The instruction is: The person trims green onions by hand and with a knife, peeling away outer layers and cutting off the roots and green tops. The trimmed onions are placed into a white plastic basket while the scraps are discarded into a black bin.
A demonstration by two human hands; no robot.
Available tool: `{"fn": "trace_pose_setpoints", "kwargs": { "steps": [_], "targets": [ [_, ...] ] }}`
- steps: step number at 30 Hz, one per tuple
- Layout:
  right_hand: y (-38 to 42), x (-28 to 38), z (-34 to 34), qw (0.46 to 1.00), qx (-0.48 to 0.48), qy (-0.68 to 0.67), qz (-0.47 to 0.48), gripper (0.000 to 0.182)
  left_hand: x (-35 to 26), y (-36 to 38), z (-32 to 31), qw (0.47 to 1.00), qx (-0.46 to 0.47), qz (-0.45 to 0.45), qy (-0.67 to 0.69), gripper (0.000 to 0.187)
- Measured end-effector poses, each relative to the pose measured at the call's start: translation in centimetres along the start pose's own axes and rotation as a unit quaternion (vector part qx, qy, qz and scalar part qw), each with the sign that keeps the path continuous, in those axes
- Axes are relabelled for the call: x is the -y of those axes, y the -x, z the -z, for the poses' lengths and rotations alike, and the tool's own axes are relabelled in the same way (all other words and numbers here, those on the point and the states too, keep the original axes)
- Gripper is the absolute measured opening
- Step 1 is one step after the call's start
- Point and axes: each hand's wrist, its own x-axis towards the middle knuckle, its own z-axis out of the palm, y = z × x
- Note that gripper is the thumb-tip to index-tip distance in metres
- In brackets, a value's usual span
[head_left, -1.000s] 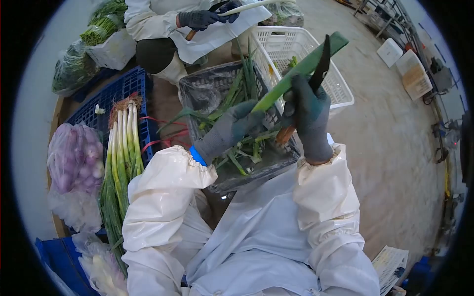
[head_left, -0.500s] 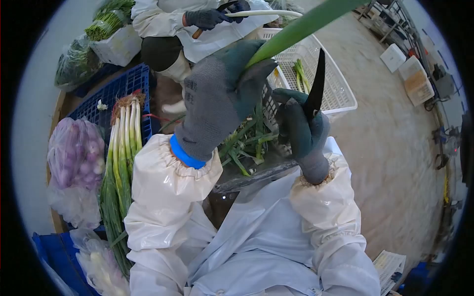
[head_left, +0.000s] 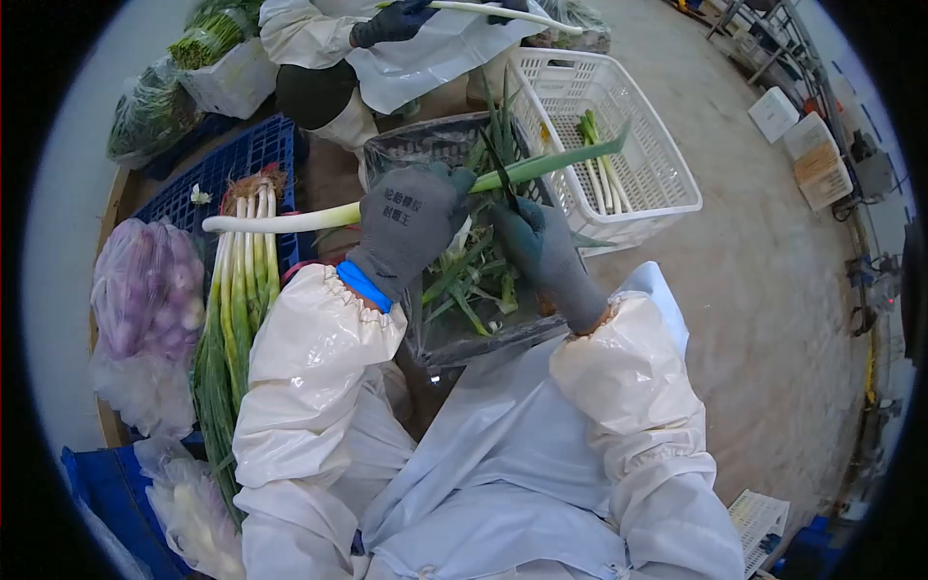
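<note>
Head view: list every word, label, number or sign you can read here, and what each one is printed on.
Left hand, back of the grey glove: two short rows of dark printed characters, too small and blurred to read.
Flat white printed thing on the floor at lower right: rows of marks, unreadable.
No other text shows.

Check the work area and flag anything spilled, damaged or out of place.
Nothing stands out. The left hand holds a leek level over the grey crate, where the green trimmings lie. The right hand holds the knife to it. Trimmed leeks lie in the white basket.
</note>
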Motion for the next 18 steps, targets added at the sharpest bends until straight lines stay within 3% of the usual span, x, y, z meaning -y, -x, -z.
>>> {"fn": "trace_pose_setpoints", "kwargs": {
  "steps": [4, 7, 10, 13, 18],
  "targets": [
    [-0.2, 0.3, -0.5, 0.999, 0.007, 0.046, -0.014, 0.027, -0.5, 0.4, 0.4, 1.0, 0.001, -0.009, -0.015, 0.027],
    [-0.5, -0.3, -1.1, 0.999, 0.002, -0.019, -0.027, 0.027, -0.4, 0.5, 0.5, 0.999, 0.004, -0.019, -0.031, 0.026],
    [-0.6, -0.1, -1.4, 0.999, 0.002, -0.002, -0.047, 0.025, -0.3, 0.4, 0.5, 1.0, 0.006, -0.019, -0.017, 0.027],
    [-0.8, -1.6, -1.6, 1.0, 0.016, -0.014, -0.009, 0.028, -0.6, 0.4, 1.0, 0.999, 0.008, -0.003, -0.037, 0.028],
    [-0.4, -6.2, -2.6, 0.995, 0.06, 0.075, -0.028, 0.035, 1.4, -0.1, 2.8, 0.992, -0.12, 0.027, 0.013, 0.029]
  ]
}}
